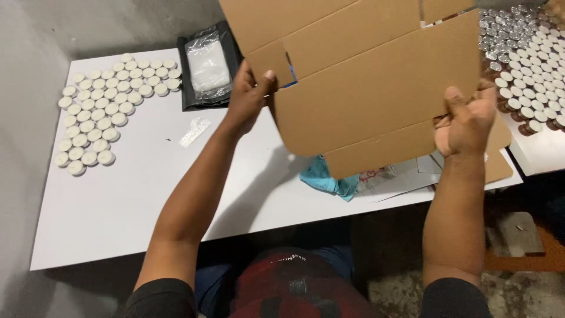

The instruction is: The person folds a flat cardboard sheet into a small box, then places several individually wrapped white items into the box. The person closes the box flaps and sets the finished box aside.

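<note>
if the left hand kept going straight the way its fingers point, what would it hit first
The left hand already grips the cardboard sheet, so it meets that first. Past it, probably the black packet, though depth is unclear.

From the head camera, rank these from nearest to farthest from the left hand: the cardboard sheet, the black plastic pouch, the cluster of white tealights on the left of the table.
1. Cardboard sheet: gripped by the left hand at its left edge.
2. Black plastic pouch: on the table just up and left of that hand.
3. White tealights: far left of the table, beyond the pouch.
</note>
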